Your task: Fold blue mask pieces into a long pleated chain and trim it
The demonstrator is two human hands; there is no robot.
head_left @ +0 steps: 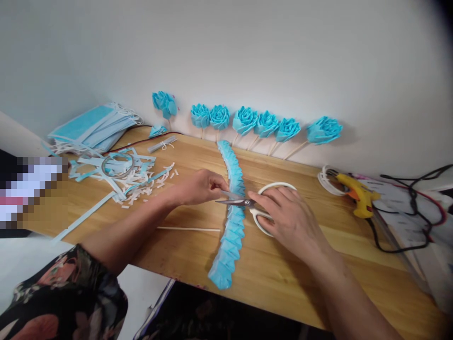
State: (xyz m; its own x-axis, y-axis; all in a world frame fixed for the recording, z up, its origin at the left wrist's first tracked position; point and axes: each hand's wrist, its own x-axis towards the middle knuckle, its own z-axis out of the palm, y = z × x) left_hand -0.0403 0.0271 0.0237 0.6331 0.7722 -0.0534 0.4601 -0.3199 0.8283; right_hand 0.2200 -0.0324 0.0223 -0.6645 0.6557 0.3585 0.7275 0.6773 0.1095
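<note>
A long strip of folded blue petals (233, 226) lies lengthwise on the wooden table. White-handled scissors (264, 225) are in my right hand (288, 215), its fingers through the loops. Their blades stand a little apart and cross over the middle of the strip. At the strip's left edge, close to the blade tips, my left hand (203, 186) has its fingers pinched together. What lies between those fingertips is too small to make out. Left of the strip's lower half rests a thin white stick (189, 229).
Several blue flowers on sticks (245, 120) lean against the wall. At the left are stacked face masks (87, 127), cut scraps (136, 182) and a roll of tape (118, 165). A yellow glue gun (361, 193) with black cable lies at the right.
</note>
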